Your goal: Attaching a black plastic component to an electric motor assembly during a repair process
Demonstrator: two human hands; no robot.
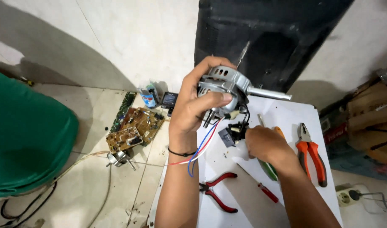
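Silver metal shines on the small motor (222, 86) that we hold up in the head view, above the white surface (286, 116). Our left hand (192, 110) is wrapped around the motor's round body, with the thumb pressed on its front. A smooth metal shaft (269, 93) sticks out of it to the right.

Red, blue and white wires (200, 147) hang down from the motor, past our left wrist. Thin black wires run from the motor to a little black part (236, 130) just below it. Our right hand (267, 145) is closed at that black part, and we cannot tell just what the fingers pinch. A green-handled screwdriver (268, 168) shows under that hand.

We think the motor is heavy for its size and hard all over. The round body looks like the best place to hold it. The shaft looks slippery. The wires are soft and thin, so we think pulling on them could break them.

On the surface lie small red pliers (218, 191), a thin red screwdriver (264, 190) and big orange pliers (312, 154). On the tiled floor (92, 109) to the left lie brown circuit boards (136, 126), and another small motor (119, 158). A green cloth (27, 135) is at the far left, and a white power strip (349, 195) is at the right.
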